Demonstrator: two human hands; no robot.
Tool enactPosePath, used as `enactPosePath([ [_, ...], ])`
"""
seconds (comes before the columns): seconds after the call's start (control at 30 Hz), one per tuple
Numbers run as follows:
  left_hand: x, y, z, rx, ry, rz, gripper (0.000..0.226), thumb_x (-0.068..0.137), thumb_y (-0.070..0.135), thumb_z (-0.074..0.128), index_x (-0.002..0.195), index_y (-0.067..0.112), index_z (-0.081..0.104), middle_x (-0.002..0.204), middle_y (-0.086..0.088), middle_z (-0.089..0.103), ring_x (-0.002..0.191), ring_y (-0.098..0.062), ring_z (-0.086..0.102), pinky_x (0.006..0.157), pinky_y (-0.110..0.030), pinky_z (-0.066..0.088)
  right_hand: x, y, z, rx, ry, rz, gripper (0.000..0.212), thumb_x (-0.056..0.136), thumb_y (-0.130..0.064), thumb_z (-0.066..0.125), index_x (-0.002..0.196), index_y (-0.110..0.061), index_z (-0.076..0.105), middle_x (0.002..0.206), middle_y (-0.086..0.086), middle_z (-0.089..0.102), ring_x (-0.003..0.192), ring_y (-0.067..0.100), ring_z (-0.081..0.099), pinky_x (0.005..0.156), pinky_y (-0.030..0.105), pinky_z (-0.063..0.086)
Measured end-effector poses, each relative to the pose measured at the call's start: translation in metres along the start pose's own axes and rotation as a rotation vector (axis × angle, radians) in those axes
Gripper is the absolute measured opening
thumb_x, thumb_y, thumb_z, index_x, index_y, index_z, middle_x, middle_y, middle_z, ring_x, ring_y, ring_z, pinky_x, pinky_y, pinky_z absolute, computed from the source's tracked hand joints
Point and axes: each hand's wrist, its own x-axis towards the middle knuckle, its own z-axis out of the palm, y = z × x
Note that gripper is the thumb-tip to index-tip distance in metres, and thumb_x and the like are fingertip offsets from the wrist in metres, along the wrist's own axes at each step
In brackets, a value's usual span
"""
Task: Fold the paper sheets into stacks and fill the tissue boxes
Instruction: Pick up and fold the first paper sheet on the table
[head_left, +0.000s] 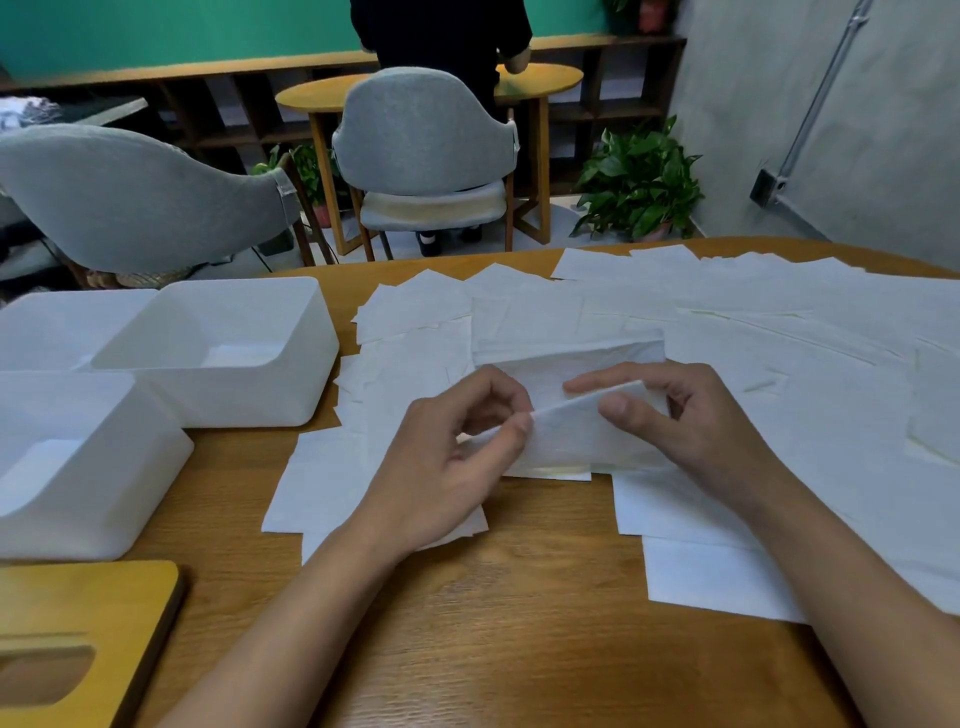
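Left hand (457, 467) and right hand (685, 431) each pinch an end of a half-folded sheet (566, 436), raised over loose sheets on the table (519, 623). Fingertips under the fold are hidden. White boxes (228, 353) sit left, one cut off by the frame.

Green wall (156, 31) far, two grey chairs (423, 135), round wood table (311, 96) behind, potted plant (639, 182) by grey right wall (831, 104).

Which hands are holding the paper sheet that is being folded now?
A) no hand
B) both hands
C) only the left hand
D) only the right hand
B: the left hand and the right hand both pinch the raised edge of the paper sheet.
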Motion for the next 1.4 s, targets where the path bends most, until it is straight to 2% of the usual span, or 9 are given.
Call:
enactPosePath([
  [0.1, 0.002, -0.001, 0.0, -0.075, 0.077, -0.023, 0.006, 0.1, 0.015, 0.07, 0.102, 0.019, 0.073, 0.096, 0.011, 0.074, 0.1, -0.009, 0.071, 0.081, -0.015, 0.05, 0.001, -0.001, 0.005, 0.065, 0.003, 0.027, 0.008, 0.082, -0.035, 0.082, 0.074, -0.036, 0.082, 0.079, -0.013, 0.078, 0.075, 0.004, 0.074, 0.064, 0.012, 0.051],
  [0.27, 0.004, -0.004, 0.0, -0.121, 0.192, -0.086, 0.021, 0.093, 0.023, 0.079, 0.113, 0.027, 0.073, 0.108, 0.017, 0.073, 0.107, -0.008, 0.069, 0.076, -0.02, 0.056, -0.001, -0.005, 0.002, 0.102, 0.069, 0.105, 0.024, 0.079, -0.036, 0.078, 0.1, -0.025, 0.082, 0.099, -0.012, 0.08, 0.092, 0.008, 0.076, 0.077, 0.019, 0.058],
  [0.6, 0.005, -0.002, 0.003, -0.106, 0.255, -0.108, 0.022, 0.089, 0.024, 0.083, 0.109, 0.027, 0.075, 0.106, 0.024, 0.072, 0.099, -0.004, 0.068, 0.068, -0.014, 0.05, -0.001, -0.004, 0.012, 0.024, -0.014, 0.011, 0.059, 0.086, -0.038, 0.073, 0.14, -0.052, 0.055, 0.126, -0.029, 0.061, 0.119, -0.001, 0.059, 0.09, 0.015, 0.051],
  [0.83, 0.004, 0.001, 0.006, -0.157, 0.232, -0.158, 0.024, 0.089, 0.023, 0.083, 0.11, 0.03, 0.073, 0.087, 0.01, 0.075, 0.092, -0.008, 0.072, 0.067, -0.02, 0.055, 0.0, -0.001, 0.012, 0.012, 0.008, 0.012, 0.066, 0.089, -0.033, 0.074, 0.144, -0.057, 0.046, 0.143, -0.022, 0.052, 0.122, 0.005, 0.06, 0.099, 0.025, 0.055],
  [1.03, 0.004, 0.0, 0.006, -0.145, 0.242, -0.172, 0.024, 0.09, 0.024, 0.082, 0.11, 0.032, 0.072, 0.085, 0.009, 0.075, 0.092, -0.006, 0.072, 0.066, -0.016, 0.051, 0.0, 0.0, 0.012, 0.022, 0.018, 0.016, 0.065, 0.093, -0.023, 0.073, 0.144, -0.054, 0.047, 0.141, -0.024, 0.053, 0.118, 0.002, 0.061, 0.089, 0.018, 0.055],
  [1.13, 0.003, -0.004, 0.01, -0.043, 0.255, -0.153, 0.032, 0.09, 0.028, 0.082, 0.116, 0.039, 0.068, 0.103, 0.019, 0.071, 0.104, -0.002, 0.066, 0.074, -0.015, 0.052, 0.0, 0.0, 0.012, 0.031, 0.04, 0.012, 0.067, 0.094, -0.02, 0.073, 0.146, -0.053, 0.046, 0.141, -0.035, 0.05, 0.122, -0.006, 0.057, 0.09, 0.013, 0.052],
  [1.23, 0.003, -0.006, 0.012, 0.03, 0.259, -0.189, 0.056, 0.087, 0.043, 0.082, 0.133, 0.049, 0.051, 0.135, 0.031, 0.048, 0.122, 0.01, 0.05, 0.089, -0.012, 0.049, 0.002, 0.001, 0.008, 0.013, 0.116, 0.001, 0.077, 0.092, -0.029, 0.078, 0.151, -0.054, 0.036, 0.141, -0.048, 0.04, 0.129, -0.021, 0.043, 0.11, 0.015, 0.037],
  [1.33, 0.005, 0.001, 0.009, -0.291, 0.127, -0.333, 0.059, 0.09, 0.041, 0.076, 0.14, 0.051, 0.046, 0.131, 0.025, 0.054, 0.109, 0.013, 0.06, 0.083, -0.014, 0.054, 0.003, 0.002, 0.007, 0.129, 0.129, 0.026, 0.087, 0.089, -0.031, 0.08, 0.15, -0.062, 0.027, 0.155, -0.023, 0.045, 0.135, 0.006, 0.054, 0.114, 0.047, 0.046],
  [1.4, 0.004, 0.003, 0.008, -0.381, 0.082, -0.354, 0.055, 0.095, 0.03, 0.073, 0.14, 0.05, 0.049, 0.124, 0.019, 0.061, 0.102, 0.008, 0.066, 0.078, -0.016, 0.057, 0.002, 0.001, 0.01, 0.156, 0.113, 0.024, 0.089, 0.087, -0.028, 0.078, 0.15, -0.062, 0.025, 0.154, -0.009, 0.049, 0.127, 0.017, 0.063, 0.098, 0.043, 0.059],
])
